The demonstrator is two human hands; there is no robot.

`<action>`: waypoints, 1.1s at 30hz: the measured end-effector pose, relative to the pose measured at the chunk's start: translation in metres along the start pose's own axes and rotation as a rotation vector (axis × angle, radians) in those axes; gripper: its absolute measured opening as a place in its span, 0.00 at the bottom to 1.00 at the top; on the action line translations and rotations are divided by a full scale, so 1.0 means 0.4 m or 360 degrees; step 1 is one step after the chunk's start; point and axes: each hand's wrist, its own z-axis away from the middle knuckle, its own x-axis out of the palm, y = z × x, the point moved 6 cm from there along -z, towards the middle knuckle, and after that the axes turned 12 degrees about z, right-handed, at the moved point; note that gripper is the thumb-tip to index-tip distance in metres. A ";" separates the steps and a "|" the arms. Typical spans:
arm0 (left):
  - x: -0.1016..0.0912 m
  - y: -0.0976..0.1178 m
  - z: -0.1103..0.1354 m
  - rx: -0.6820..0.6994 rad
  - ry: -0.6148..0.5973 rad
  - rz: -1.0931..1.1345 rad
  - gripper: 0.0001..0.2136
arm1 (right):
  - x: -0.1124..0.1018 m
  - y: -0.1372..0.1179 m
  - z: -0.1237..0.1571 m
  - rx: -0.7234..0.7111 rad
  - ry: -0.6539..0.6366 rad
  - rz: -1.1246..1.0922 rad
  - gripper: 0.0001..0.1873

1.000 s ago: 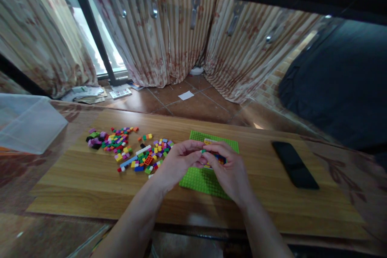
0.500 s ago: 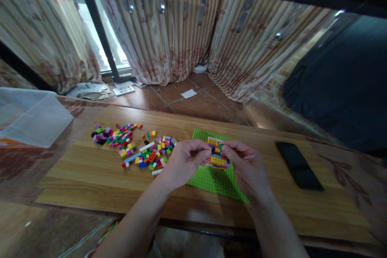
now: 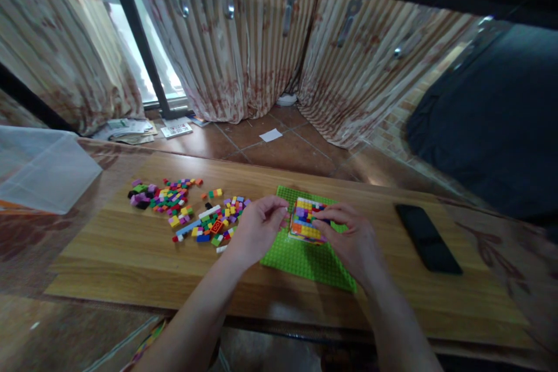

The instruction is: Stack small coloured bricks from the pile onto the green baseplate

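A flat block of many-coloured small bricks lies on a bright green baseplate on the wooden table. My left hand rests at the block's left edge, its fingers curled and pinched against it. My right hand is on the block's right side, with the fingertips pressed on its top right corner. Both hands touch the block. A scatter of loose coloured bricks lies to the left of the baseplate, apart from my hands.
A black phone lies on the table to the right. A clear plastic box stands at the far left. Beyond the table's far edge are tiled floor, papers and striped curtains.
The brick block, held up between both hands earlier, now lies flat on the green baseplate. Both hands have come down with it and stay on its edges.
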 end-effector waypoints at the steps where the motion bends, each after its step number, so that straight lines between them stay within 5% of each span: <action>1: 0.000 0.000 0.001 0.0019 -0.0003 -0.0039 0.05 | 0.003 -0.002 0.001 -0.0028 0.0002 0.0066 0.05; 8: -0.004 -0.002 0.003 0.0090 -0.0028 -0.0225 0.05 | 0.011 -0.021 0.003 -0.0156 0.0041 0.0352 0.04; 23: 0.010 0.010 0.007 0.0184 -0.0076 -0.0298 0.04 | 0.011 -0.011 0.003 -0.0104 0.0115 0.0237 0.05; 33: 0.008 0.037 0.010 0.0262 0.0053 -0.0493 0.05 | 0.006 -0.022 0.000 -0.0103 0.0039 0.0314 0.07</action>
